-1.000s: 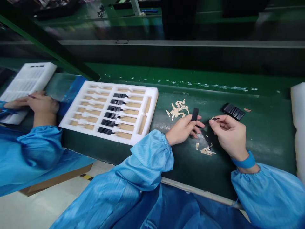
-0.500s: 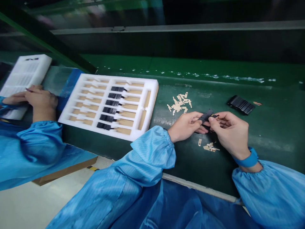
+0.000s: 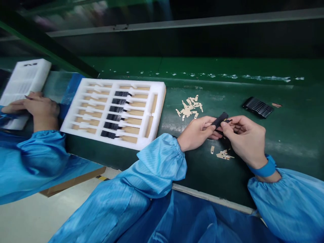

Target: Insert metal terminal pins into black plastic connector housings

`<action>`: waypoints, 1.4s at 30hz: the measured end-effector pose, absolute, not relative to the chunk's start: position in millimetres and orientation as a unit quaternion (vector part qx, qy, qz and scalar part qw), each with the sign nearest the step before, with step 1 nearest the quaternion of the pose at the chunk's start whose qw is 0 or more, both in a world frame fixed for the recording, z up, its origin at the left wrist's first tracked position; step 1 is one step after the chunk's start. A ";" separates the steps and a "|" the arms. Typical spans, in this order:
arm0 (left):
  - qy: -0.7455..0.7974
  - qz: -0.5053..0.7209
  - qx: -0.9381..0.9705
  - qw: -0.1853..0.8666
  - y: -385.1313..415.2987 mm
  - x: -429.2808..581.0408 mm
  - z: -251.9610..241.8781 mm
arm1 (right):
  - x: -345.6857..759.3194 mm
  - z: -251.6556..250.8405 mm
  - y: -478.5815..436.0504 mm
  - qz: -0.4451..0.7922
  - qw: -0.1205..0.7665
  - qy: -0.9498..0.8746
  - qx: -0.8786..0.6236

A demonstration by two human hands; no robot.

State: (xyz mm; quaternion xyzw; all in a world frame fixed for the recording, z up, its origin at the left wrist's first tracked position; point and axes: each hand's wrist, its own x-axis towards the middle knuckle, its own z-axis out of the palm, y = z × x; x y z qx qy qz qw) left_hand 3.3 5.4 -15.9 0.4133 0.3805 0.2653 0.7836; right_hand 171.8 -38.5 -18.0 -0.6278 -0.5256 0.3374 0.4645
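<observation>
Between my two hands is a small black plastic part (image 3: 220,119), tilted up over the green bench. My left hand (image 3: 196,132) is closed on its left end, thumb on top. At its right end, my right hand (image 3: 245,137) is closed too, with thumb and fingertips pinched against the part; whether a smaller piece is also in that pinch is hidden. Just below my hands lie a few small flat metal pieces (image 3: 224,155) and a single one (image 3: 212,150) beside them. A larger pile of such metal pieces (image 3: 189,107) lies beyond my left hand.
A white foam tray (image 3: 151,84) with several black slotted parts (image 3: 112,126) in its right-hand column stands to the left. Black slotted parts (image 3: 258,107) lie together at the back right. At far left a co-worker's hands (image 3: 42,106) rest by another white foam block (image 3: 37,67).
The view has shifted slightly. The black part has turned a little in my fingers, and both hands stay closed on it in nearly the same place.
</observation>
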 end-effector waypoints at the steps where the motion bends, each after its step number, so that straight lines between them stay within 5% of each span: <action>1: 0.380 0.265 0.412 0.784 5.3 3.3 -15.9 | 171.6 -17.2 -38.3 0.334 0.463 -0.527 -0.629; 42: 0.383 0.274 0.423 0.775 3.7 5.9 -14.8 | 170.3 -18.6 -39.1 0.271 0.434 -0.567 -0.646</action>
